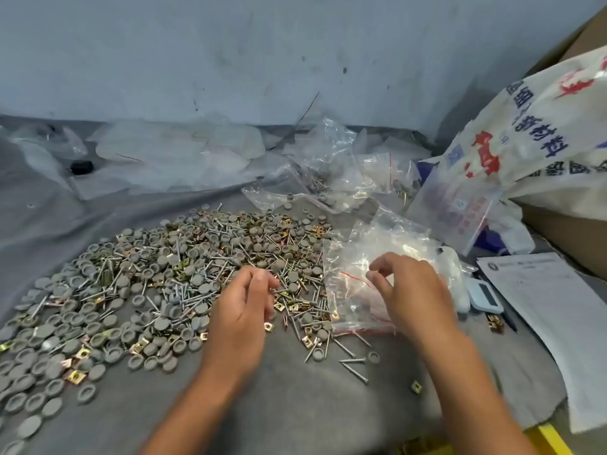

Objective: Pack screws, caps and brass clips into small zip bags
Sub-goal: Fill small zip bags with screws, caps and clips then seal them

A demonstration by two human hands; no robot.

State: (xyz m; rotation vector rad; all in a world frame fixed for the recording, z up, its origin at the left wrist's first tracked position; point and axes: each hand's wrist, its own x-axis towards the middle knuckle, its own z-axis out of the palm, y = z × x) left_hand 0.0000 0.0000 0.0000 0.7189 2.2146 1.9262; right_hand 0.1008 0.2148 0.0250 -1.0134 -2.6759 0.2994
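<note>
Hands curl loosely over round grey caps (98, 290): left (244, 310) empty, right (407, 290) touching crinkly bags (368, 257).

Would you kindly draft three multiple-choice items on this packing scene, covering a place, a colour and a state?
1. Where does the stack of zip bags lie?
A. right of the hardware pile
B. left of it
C. on the printed sack

2. What colour are the caps?
A. red
B. grey
C. white

3. What is the right hand doing?
A. lying flat on the paper
B. holding a screwdriver
C. reaching with curled fingers over the zip bags

Answers:
1 A, the bags sit by the pile's right edge.
2 B, the round caps look grey.
3 C, its fingers hang bent above the clear bags.
</note>
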